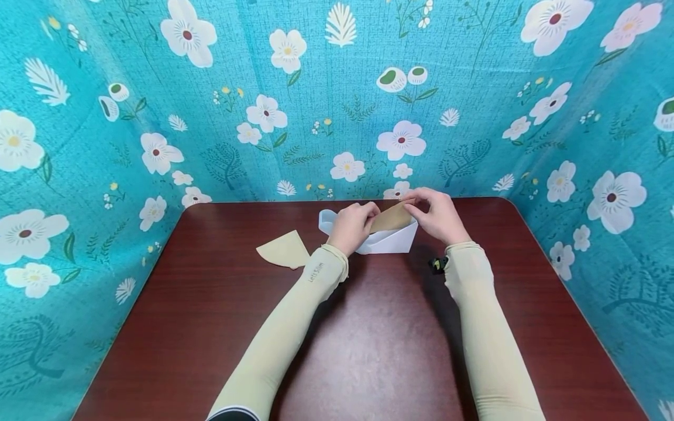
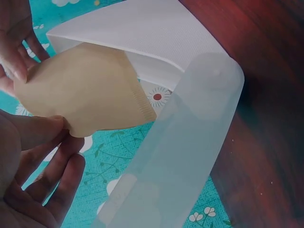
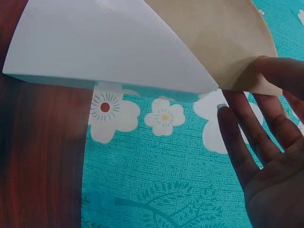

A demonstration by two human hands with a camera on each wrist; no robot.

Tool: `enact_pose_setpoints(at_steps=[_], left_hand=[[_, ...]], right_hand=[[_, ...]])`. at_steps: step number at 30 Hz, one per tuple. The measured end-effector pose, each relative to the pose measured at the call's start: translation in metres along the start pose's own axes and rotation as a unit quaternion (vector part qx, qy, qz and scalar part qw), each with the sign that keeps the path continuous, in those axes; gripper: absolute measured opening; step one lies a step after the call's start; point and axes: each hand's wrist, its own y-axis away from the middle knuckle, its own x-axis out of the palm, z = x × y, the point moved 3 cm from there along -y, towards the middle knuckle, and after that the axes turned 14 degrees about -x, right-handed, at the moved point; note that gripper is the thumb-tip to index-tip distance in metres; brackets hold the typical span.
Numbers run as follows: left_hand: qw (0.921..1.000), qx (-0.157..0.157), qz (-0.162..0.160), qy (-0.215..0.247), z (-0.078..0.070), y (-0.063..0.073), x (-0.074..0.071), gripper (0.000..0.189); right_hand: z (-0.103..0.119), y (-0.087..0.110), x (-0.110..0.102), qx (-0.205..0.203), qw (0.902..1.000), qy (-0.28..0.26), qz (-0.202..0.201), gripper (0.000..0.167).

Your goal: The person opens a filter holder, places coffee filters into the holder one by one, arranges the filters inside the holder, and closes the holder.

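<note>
- The left hand (image 1: 351,227) has its grip pinched on the brown paper (image 1: 391,218), with the thumb on one side and fingertips on the other.
- The right hand (image 1: 434,213) has its grip pinched on the same paper at its other end. In the right wrist view its thumb is on the near side, and its other fingers are spread out below.
- The brown paper is at the slanted mouth of the white holder (image 1: 394,241). Part of it goes behind the holder's wall, and the rest sticks up out of the top. One edge has a row of tiny crimps.
- The white holder has fine lines on its side. It sits near the far edge of the counter (image 1: 384,339).
- A pale blue see-through flap (image 2: 175,142) with a round end is at one end of the holder, on the left hand's side.
- A second paper (image 1: 284,250), shaped like a fan, lies flat on the counter, to the left of the holder and near the left sleeve (image 1: 284,327).
- The left sleeve and the right sleeve (image 1: 489,327) are both pale yellow-green.
- A small black thing (image 1: 437,265) is by the right wrist.
- Behind it all hangs a blue cloth (image 1: 316,70) with white flowers.
</note>
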Motion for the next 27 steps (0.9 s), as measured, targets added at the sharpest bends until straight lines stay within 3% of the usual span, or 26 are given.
enact_pose_setpoints(at_steps=[27], left_hand=[[0.996, -0.021, 0.045, -0.074, -0.002, -0.002, 0.022, 0.015]], right_hand=[[-0.019, 0.008, 0.022, -0.01, 0.9981, 0.053, 0.028, 0.011]])
